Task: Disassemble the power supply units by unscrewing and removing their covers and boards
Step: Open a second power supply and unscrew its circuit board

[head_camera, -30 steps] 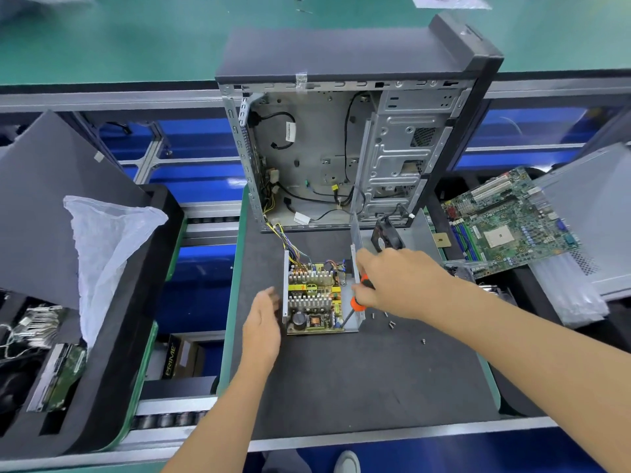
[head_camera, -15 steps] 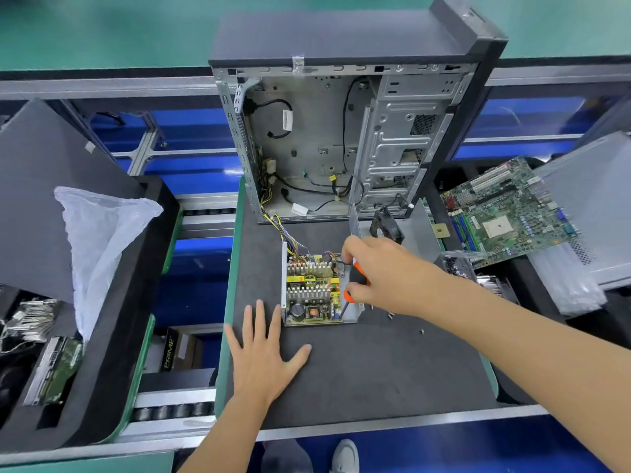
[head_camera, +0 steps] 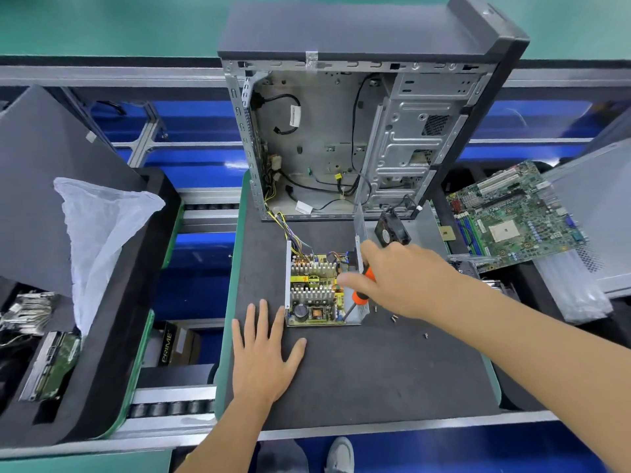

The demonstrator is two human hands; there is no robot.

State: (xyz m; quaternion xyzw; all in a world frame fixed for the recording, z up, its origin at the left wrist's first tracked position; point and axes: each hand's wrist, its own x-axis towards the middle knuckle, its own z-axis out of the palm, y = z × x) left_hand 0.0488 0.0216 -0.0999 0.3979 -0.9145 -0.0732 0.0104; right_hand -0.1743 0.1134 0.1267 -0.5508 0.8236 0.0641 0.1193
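The power supply unit (head_camera: 322, 290) sits with its cover off near the middle of the dark mat (head_camera: 375, 370) on the table, its yellow board, finned heatsinks and coils exposed inside the metal tray. A bundle of coloured wires (head_camera: 290, 230) runs from its 11 o'clock corner up into the open computer case (head_camera: 341, 138), which stands upright at 12 o'clock from the unit.

The right hand (head_camera: 406, 278) reaches in from 4 o'clock and grips an orange-handled screwdriver (head_camera: 362, 297), fingers curled round the handle, with the shaft angled down toward the unit's 5 o'clock corner. Whether the tip sits on a screw cannot be told. The left hand (head_camera: 264, 349) lies flat on the mat at 7 o'clock from the unit, fingers straight and spread, holding nothing; its fingertips come close to the tray's near left corner.

A small black fan (head_camera: 392, 230) stands tilted at 1 o'clock from the unit, beside a grey metal panel (head_camera: 425, 230). A few loose screws (head_camera: 394, 317) lie on the mat at 4 o'clock, just beside the right wrist.

Further out at 2 o'clock a green motherboard (head_camera: 512, 220) rests tilted over a tray. At 9 o'clock a black foam tray (head_camera: 112, 336) carries a white plastic bag (head_camera: 99, 233), and a hard drive (head_camera: 54, 363) lies in its lower left part.
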